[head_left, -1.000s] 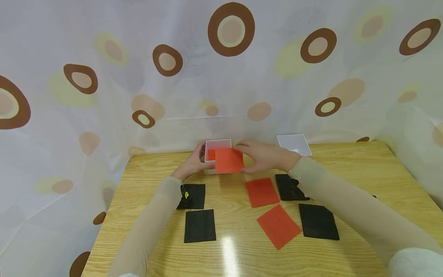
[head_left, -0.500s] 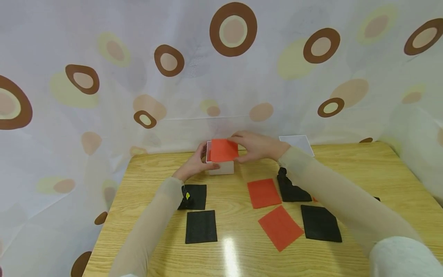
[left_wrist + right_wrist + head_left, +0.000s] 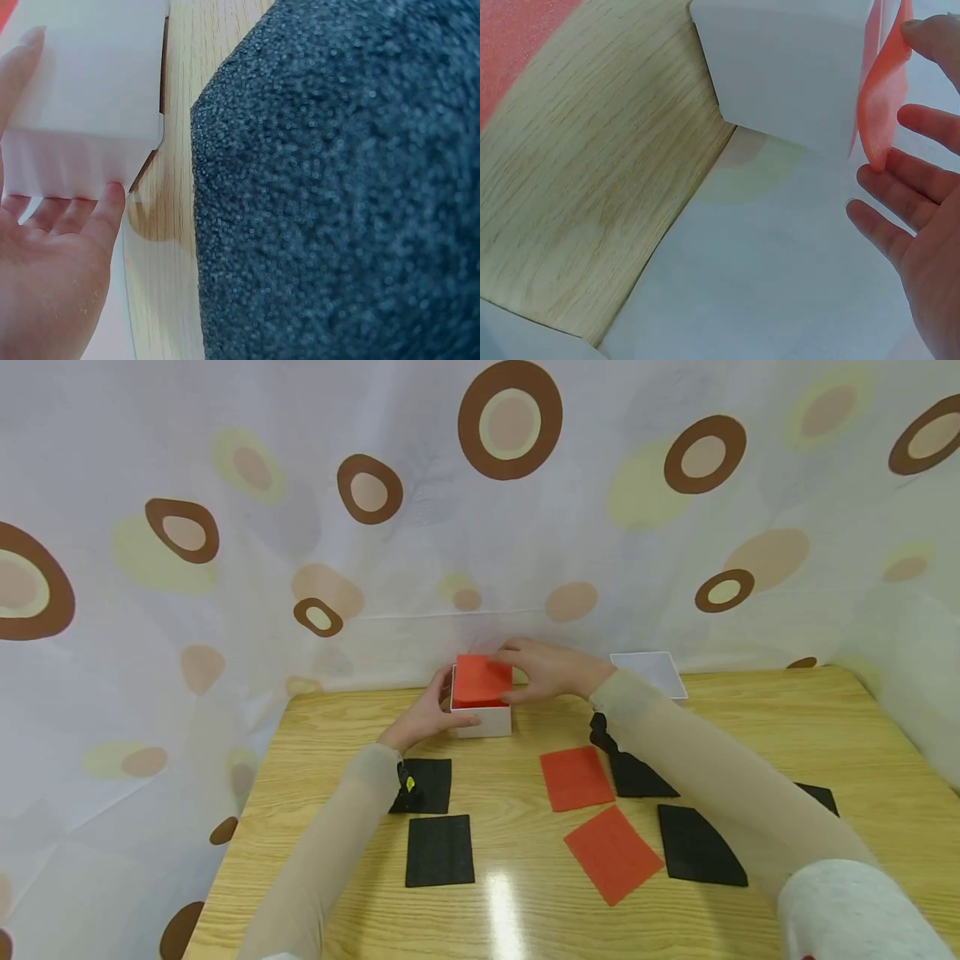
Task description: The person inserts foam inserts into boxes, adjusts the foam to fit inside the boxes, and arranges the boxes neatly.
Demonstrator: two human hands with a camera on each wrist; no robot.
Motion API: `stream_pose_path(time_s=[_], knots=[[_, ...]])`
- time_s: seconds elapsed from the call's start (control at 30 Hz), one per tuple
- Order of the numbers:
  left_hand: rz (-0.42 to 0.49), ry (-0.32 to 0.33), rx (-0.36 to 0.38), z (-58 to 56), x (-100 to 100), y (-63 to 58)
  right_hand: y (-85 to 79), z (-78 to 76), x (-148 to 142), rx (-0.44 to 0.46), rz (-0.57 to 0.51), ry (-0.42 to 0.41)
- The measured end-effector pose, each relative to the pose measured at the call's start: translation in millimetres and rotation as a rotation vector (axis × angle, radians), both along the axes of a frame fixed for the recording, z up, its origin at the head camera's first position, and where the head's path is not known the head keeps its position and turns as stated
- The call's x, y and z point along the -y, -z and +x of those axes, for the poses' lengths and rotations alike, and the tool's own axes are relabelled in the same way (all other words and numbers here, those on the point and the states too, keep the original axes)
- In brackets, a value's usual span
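Spotted curtain (image 3: pixel 450 552) hung behind a wooden table (image 3: pixel 525 860)

Left hand (image 3: pixel 429 714) gripped the white box (image 3: pixel 491 723) at its left side, likely to hold it still. Right hand (image 3: pixel 551 670) pinched a red square (image 3: pixel 478 677) by one edge at the box's open top, probably to clear its rim. Other red squares (image 3: pixel 577 778) and black squares (image 3: pixel 440 852) lay spread in front, seemingly for easy reach
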State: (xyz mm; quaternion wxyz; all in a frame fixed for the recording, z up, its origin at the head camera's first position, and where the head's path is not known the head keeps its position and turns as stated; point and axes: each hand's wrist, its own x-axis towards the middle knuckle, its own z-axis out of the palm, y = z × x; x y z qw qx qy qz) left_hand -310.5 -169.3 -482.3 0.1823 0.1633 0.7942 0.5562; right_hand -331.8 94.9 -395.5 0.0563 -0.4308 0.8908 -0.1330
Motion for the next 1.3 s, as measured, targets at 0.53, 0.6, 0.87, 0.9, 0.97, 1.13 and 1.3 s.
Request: stream_pose_path(time_s=[0.53,0.6,0.87,0.9,0.97,1.13,1.3], knots=[[0.020,0.005,0.003,-1.5,0,2.9,3.1,-1.1,11,-0.011,0.031,-0.006],[0.025,0.002,0.010,-1.3,0,2.4,3.4,-1.8,12,-0.002,0.036,-0.001],[0.028,-0.009,0.012,1.2,-1,1.2,2.3,-2.4,13,-0.007,0.058,0.004],[0.028,-0.009,0.012,1.4,-1,1.1,1.9,-2.2,13,-0.012,0.059,0.002],[0.026,-0.009,0.008,1.2,-1,1.4,0.9,-1.7,14,-0.009,0.062,0.004],[0.019,-0.010,0.003,0.9,-1,1.6,-1.4,-0.3,14,-0.008,0.071,0.010],[0.019,-0.013,0.005,1.3,-1,1.9,0.7,-0.1,15,-0.022,0.099,-0.007]])
